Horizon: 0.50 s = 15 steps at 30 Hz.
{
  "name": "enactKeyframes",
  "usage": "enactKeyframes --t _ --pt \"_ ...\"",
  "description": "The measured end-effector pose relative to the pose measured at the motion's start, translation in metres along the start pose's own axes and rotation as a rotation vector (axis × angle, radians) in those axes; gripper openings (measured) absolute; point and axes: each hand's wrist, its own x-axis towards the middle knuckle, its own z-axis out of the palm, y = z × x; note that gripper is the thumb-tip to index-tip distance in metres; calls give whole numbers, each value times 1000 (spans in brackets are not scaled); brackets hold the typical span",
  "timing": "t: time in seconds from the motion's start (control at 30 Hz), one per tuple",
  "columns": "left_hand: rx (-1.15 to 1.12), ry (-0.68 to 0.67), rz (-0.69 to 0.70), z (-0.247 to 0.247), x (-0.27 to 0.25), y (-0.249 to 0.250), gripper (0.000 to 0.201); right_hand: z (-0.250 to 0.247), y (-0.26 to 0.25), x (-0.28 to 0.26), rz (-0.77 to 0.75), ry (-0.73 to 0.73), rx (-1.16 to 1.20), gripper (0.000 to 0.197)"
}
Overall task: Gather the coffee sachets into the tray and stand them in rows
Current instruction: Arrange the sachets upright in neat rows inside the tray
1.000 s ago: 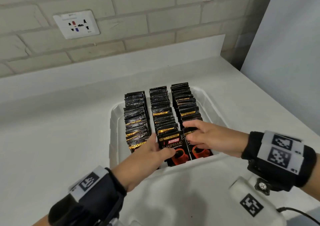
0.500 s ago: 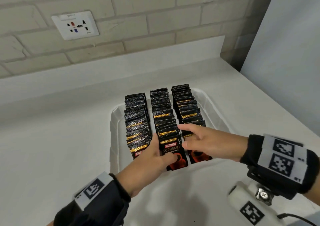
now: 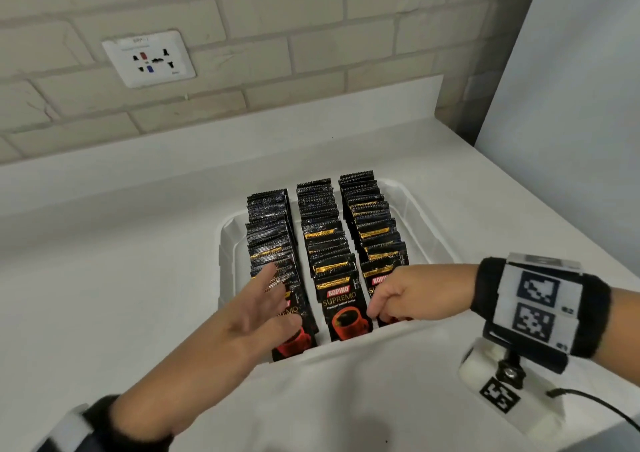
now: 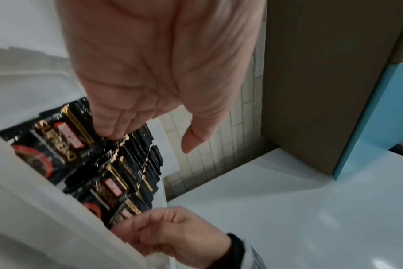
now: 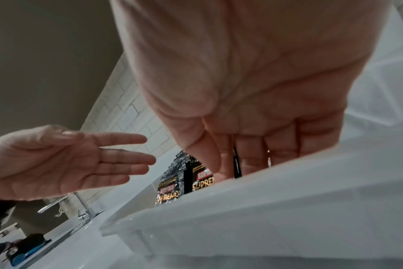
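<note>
A smooth white worktop (image 3: 114, 313) meets a pale brick wall (image 3: 311, 53); a white plastic tray (image 3: 227, 244) holds three rows of upright black foil coffee sachets (image 3: 325, 244). The left hand (image 3: 256, 316) hovers with fingers spread; the right hand (image 3: 412, 296) curls onto the right row's front sachet.

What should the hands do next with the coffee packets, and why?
Probably the left hand, open above the left row, should press its front sachet upright. That row's front leans toward the tray wall, while the right hand is curled at the right row.
</note>
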Motion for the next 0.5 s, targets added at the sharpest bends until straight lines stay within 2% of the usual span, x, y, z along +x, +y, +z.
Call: enactKeyframes --t 0.1,0.17,0.3,0.4,0.5 --pt "-38 69 42 -12 -1 -7 62 0 5 2 8 25 32 33" --pt "-76 116 54 -19 -4 -10 55 1 9 1 16 36 67 33" --pt "-88 110 56 -19 -6 -17 73 3 19 0 16 61 108 32" --pt "-56 122 95 -7 -3 -13 46 3 24 -5 -12 100 161 31" --pt "-21 124 160 4 2 -10 38 -3 26 -15 -65 253 229 25"
